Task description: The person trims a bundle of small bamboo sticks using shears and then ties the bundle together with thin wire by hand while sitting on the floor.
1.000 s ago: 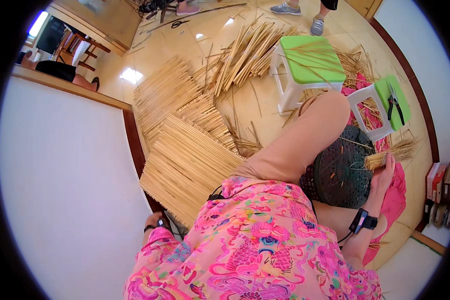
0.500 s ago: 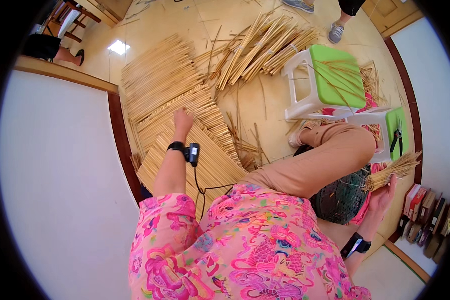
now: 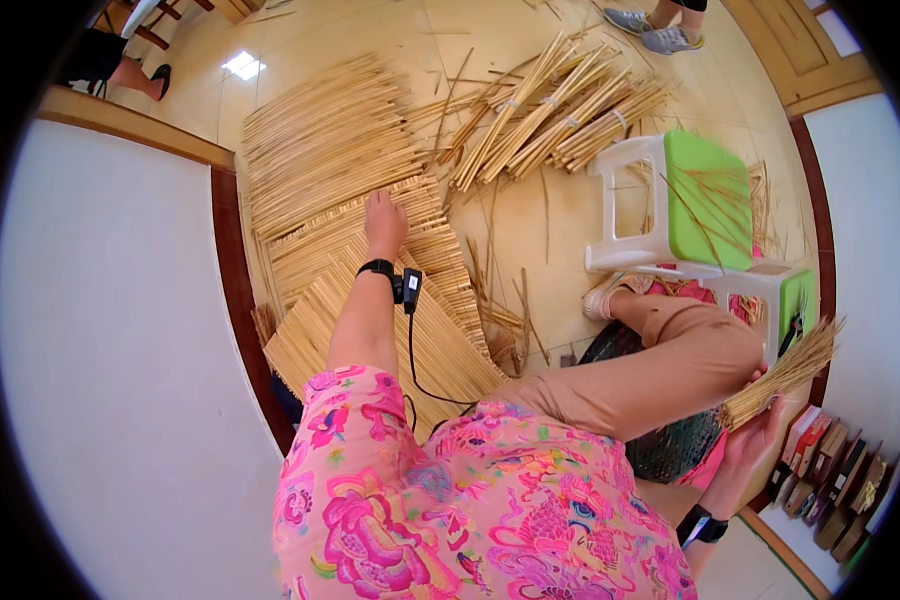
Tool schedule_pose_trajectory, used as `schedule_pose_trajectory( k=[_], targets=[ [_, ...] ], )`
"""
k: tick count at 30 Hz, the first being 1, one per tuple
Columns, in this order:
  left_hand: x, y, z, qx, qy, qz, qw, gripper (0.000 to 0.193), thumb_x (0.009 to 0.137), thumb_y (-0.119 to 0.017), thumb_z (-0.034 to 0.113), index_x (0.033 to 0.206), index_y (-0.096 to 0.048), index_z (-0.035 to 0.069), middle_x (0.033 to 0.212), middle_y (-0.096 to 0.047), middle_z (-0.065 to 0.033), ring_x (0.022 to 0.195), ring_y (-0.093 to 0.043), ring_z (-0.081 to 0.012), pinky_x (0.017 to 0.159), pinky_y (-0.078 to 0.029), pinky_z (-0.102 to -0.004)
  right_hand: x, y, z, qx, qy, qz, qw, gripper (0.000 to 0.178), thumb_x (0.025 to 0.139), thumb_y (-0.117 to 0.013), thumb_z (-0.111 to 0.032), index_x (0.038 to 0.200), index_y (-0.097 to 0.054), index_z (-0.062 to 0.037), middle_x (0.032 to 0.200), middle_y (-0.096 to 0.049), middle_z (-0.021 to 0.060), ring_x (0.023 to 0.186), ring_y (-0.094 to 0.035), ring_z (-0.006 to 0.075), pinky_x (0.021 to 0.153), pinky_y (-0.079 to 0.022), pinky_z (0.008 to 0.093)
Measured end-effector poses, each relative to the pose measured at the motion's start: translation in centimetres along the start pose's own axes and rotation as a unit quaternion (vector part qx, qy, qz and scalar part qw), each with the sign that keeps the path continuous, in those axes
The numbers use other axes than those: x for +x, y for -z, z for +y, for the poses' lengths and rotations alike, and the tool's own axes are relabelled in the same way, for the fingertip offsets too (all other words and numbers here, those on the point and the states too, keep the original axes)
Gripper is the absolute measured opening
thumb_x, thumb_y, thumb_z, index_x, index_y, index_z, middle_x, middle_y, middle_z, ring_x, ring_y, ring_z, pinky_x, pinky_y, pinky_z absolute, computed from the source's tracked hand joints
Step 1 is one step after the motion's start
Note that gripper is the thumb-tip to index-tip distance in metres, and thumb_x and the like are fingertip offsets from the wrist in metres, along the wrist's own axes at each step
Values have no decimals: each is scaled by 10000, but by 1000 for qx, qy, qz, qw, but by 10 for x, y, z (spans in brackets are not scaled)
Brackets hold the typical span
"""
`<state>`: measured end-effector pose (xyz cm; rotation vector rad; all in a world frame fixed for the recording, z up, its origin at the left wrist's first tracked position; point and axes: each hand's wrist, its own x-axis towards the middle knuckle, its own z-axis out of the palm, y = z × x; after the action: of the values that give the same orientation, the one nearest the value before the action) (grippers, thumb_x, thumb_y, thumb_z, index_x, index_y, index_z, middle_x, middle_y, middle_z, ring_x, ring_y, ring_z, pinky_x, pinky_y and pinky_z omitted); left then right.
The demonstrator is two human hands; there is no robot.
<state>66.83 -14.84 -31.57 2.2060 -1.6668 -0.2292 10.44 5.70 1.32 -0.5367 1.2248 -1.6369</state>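
My left hand (image 3: 385, 222) is reaching out over the stacked reed mats (image 3: 315, 150), its fingers curled closed near the seam between two of them. Whatever those fingers may hold is hidden. Out on the right, my right hand (image 3: 753, 442) grips the thick end of a bound bundle of straw (image 3: 782, 378), whose loose, feathery tips fan up and to the right. Below my left forearm lies another mat of tightly joined reeds (image 3: 380, 325), set at an angle over the others.
Tied reed bundles (image 3: 565, 110) lie beyond the mats, with loose stalks scattered on the tiles. Two white stools with green seats (image 3: 708, 200) stand at the right; dark pliers (image 3: 792, 330) rest on the nearer. A dark mesh basket (image 3: 675, 450) sits by my leg. Another person's shoes (image 3: 670, 40) are at the back.
My left hand has shifted slightly right and nearer over the mats. My right hand still holds the straw bundle, now a little lower and more tilted. The view has swung somewhat.
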Motion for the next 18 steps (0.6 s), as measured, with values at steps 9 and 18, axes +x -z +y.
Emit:
schedule_pose_trajectory(
  k=[9,18],
  targets=[
    [75,-43,-15,-12,90,-245,965,408,939,-404,302,1118,-600,-7,1144,-595,-226,1055,-556,-385,912,-441,-448,-1,-8,8,-35,20,47,998,535,960,-482,-212,1411,-263,-25,1334,-446,200,1166,-510,258,1021,-407,357],
    [54,-75,-16,-23,227,-226,947,426,853,-551,319,1104,-604,-20,1137,-598,-232,1028,-582,-370,891,-460,-426,8,-22,22,-72,12,80,994,549,953,-501,-244,1417,-280,-51,1312,-469,210,1155,-516,250,1024,-384,350]
  ],
)
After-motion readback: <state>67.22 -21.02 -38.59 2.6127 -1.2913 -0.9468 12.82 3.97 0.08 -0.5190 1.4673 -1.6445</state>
